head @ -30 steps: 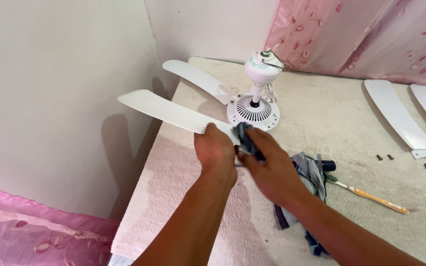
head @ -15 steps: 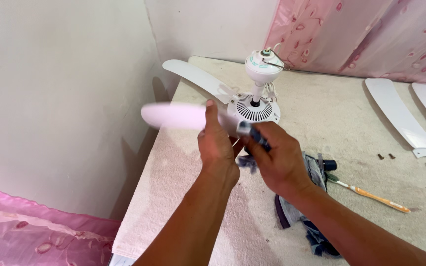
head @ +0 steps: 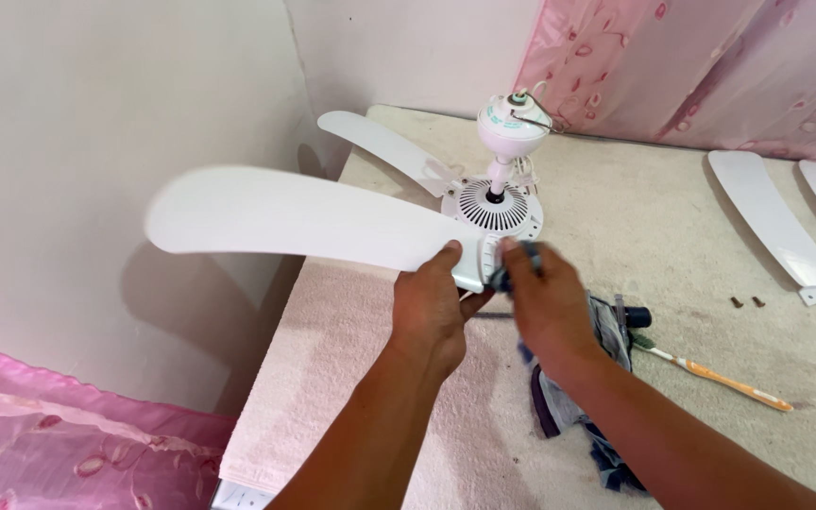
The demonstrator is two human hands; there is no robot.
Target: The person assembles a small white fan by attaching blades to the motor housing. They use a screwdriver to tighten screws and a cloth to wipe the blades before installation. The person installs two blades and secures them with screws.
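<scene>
A room in a home

Pink flowered curtains (head: 710,66) hang along plain white walls (head: 96,142), and a towel-covered table (head: 635,227) fills the corner, a small white ceiling fan (head: 498,203) taken apart on it.

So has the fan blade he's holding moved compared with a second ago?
Yes. The near blade has swung up and leftward, held by the left hand; its tip now sits farther from the motor housing and higher against the wall.

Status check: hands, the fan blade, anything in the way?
Left hand grips the near fan blade at its root. Right hand presses a dark cloth against the blade bracket. Rag pile and toothbrush lie close by, not blocking.
</scene>
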